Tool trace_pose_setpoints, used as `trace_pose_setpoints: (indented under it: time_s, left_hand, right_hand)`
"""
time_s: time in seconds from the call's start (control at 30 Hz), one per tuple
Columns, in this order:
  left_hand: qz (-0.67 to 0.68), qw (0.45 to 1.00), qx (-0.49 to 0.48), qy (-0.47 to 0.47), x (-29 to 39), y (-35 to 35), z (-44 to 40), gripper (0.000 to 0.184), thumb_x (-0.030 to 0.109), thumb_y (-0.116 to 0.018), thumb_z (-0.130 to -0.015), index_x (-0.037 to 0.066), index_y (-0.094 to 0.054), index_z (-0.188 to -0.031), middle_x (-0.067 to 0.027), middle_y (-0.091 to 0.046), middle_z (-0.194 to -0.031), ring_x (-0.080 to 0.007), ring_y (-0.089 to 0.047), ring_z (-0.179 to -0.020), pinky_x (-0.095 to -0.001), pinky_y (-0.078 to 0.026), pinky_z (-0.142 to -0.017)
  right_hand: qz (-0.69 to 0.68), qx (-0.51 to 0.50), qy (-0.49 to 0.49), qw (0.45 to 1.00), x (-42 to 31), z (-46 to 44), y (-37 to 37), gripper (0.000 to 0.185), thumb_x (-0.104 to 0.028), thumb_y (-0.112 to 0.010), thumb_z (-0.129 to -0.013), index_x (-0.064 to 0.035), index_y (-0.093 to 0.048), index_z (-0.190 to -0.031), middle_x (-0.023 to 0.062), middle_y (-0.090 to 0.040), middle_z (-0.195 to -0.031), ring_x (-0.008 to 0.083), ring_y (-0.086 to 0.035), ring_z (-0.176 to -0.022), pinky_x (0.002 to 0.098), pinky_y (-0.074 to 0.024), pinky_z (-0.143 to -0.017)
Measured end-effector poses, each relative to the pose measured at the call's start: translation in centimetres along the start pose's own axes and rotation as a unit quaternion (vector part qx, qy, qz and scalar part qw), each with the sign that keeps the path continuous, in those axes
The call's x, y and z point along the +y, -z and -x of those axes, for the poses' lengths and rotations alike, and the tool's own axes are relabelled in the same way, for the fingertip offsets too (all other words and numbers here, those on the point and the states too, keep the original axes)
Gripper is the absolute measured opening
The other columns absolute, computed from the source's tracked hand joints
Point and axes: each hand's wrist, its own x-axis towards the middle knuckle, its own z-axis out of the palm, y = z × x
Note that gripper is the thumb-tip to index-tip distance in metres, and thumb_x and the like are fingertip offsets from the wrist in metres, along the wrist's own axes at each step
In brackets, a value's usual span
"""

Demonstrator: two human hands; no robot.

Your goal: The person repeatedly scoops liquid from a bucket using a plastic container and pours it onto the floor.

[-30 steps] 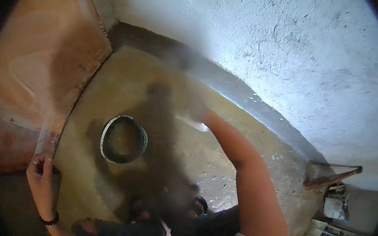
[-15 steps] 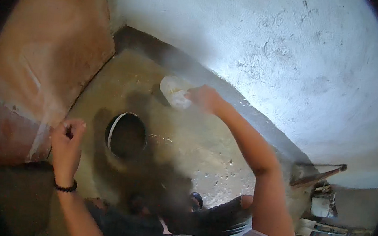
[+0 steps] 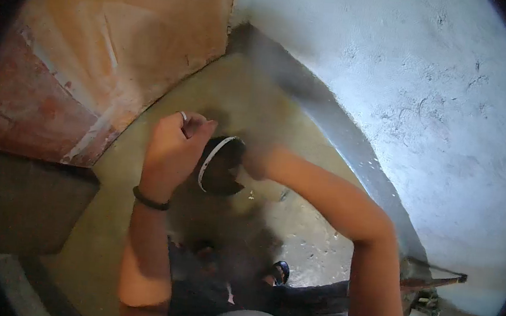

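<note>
rough whitish wall (image 3: 402,105) stands beyond a round, white-rimmed container (image 3: 219,170).

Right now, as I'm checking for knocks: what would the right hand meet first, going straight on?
Probably the round container; depth is unclear, so the right hand might pass above it.
</note>
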Motion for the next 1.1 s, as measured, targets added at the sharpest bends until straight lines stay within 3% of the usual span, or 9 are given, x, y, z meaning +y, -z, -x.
trace_pose_setpoints:
  time_s: [0.17, 0.3, 0.37, 0.47, 0.53, 0.63, 0.7, 0.87, 1.1]
  left_hand:
    - [0.061, 0.998, -0.001, 0.020, -0.5, -0.5, -1.1, 0.023, 0.020, -0.063, -0.077, -0.002, -0.060, -0.076, -0.0034, -0.053, -0.061, -0.0108, -0.046, -0.056, -0.0264, -0.039, -0.054]
    - [0.071, 0.997, -0.013, 0.011, -0.5, -1.6, -1.5, 0.023, 0.020, -0.063, -0.077, -0.002, -0.059, -0.075, -0.0029, -0.052, -0.060, -0.0104, -0.045, -0.056, -0.0264, -0.039, -0.053]
    - [0.049, 0.999, 0.006, 0.005, -0.4, -2.1, -1.5, 0.023, 0.021, -0.062, -0.077, -0.002, -0.059, -0.074, -0.0022, -0.051, -0.060, -0.0099, -0.045, -0.056, -0.0262, -0.037, -0.052]
    - [-0.037, 0.998, -0.035, 0.022, -1.3, -2.2, -2.1, 0.023, 0.021, -0.062, -0.078, -0.002, -0.060, -0.075, -0.0015, -0.051, -0.061, -0.0093, -0.045, -0.057, -0.0257, -0.037, -0.053]
    - [-0.038, 0.997, -0.058, 0.031, -0.8, -1.9, -1.6, 0.023, 0.021, -0.062, -0.078, -0.002, -0.060, -0.076, -0.0013, -0.052, -0.062, -0.0094, -0.045, -0.058, -0.0258, -0.038, -0.054]
    - [-0.089, 0.995, -0.046, 0.021, -1.3, -1.6, -0.5, 0.020, 0.018, -0.061, -0.079, -0.001, -0.060, -0.079, -0.0012, -0.054, -0.066, -0.0097, -0.046, -0.061, -0.0255, -0.040, -0.057]
    - [-0.123, 0.990, -0.018, -0.060, -2.2, -1.2, 0.3, 0.016, 0.015, -0.059, -0.080, -0.002, -0.059, -0.081, -0.0017, -0.055, -0.069, -0.0102, -0.047, -0.063, -0.0254, -0.040, -0.060]
    - [-0.137, 0.990, -0.022, 0.013, -4.4, 1.2, 0.7, 0.014, 0.012, -0.057, -0.083, -0.002, -0.056, -0.081, -0.0020, -0.053, -0.075, -0.0097, -0.045, -0.069, -0.0244, -0.039, -0.065]
    - [-0.151, 0.986, 0.013, 0.070, -5.8, 2.9, 1.9, 0.017, 0.015, -0.055, -0.086, -0.002, -0.054, -0.086, -0.0031, -0.052, -0.081, -0.0105, -0.046, -0.074, -0.0249, -0.039, -0.069]
  right_hand:
    - [0.049, -0.094, 0.093, 0.990, -4.6, -1.1, 4.8, 0.026, -0.021, -0.054, -0.078, -0.0095, -0.065, -0.099, 0.0075, -0.064, -0.102, 0.0255, -0.062, -0.092, 0.0413, -0.0497, -0.072]
    - [-0.050, -0.090, 0.015, 0.995, -4.3, -3.5, 1.7, 0.026, -0.022, -0.054, -0.079, -0.0087, -0.065, -0.097, 0.0076, -0.063, -0.103, 0.0274, -0.061, -0.092, 0.0454, -0.0477, -0.075]
    - [0.087, -0.146, 0.068, 0.983, -2.9, -2.2, 1.3, 0.024, -0.023, -0.051, -0.081, -0.0084, -0.066, -0.094, 0.0084, -0.063, -0.104, 0.0298, -0.060, -0.094, 0.0460, -0.0472, -0.076]
    - [0.044, -0.099, 0.066, 0.992, 2.3, -1.4, -4.5, 0.025, -0.024, -0.048, -0.083, -0.0079, -0.066, -0.089, 0.0093, -0.062, -0.101, 0.0315, -0.059, -0.093, 0.0450, -0.0471, -0.075]
    - [0.034, 0.018, 0.003, 0.999, 5.8, 4.0, -4.3, 0.012, -0.017, -0.055, -0.074, -0.0140, -0.066, -0.078, 0.0091, -0.064, -0.078, 0.0263, -0.062, -0.080, 0.0396, -0.0477, -0.065]
    - [-0.102, 0.067, -0.152, 0.981, 13.3, 9.1, -11.2, 0.019, -0.026, -0.052, -0.080, -0.0119, -0.065, -0.079, 0.0132, -0.063, -0.077, 0.0338, -0.060, -0.077, 0.0423, -0.0471, -0.066]
    - [-0.076, 0.025, -0.260, 0.962, 18.2, 12.6, -17.1, 0.016, -0.017, -0.052, -0.077, -0.0112, -0.066, -0.081, 0.0115, -0.065, -0.084, 0.0286, -0.063, -0.080, 0.0407, -0.0493, -0.067]
    - [-0.044, -0.044, -0.447, 0.892, 30.7, 24.3, -43.9, 0.014, -0.013, -0.055, -0.073, -0.0119, -0.068, -0.075, 0.0104, -0.065, -0.079, 0.0257, -0.064, -0.075, 0.0380, -0.0496, -0.062]
    - [0.020, -0.051, -0.551, 0.833, 28.3, 26.5, -43.9, 0.014, -0.012, -0.055, -0.072, -0.0114, -0.069, -0.073, 0.0069, -0.067, -0.079, 0.0234, -0.065, -0.073, 0.0351, -0.0506, -0.063]
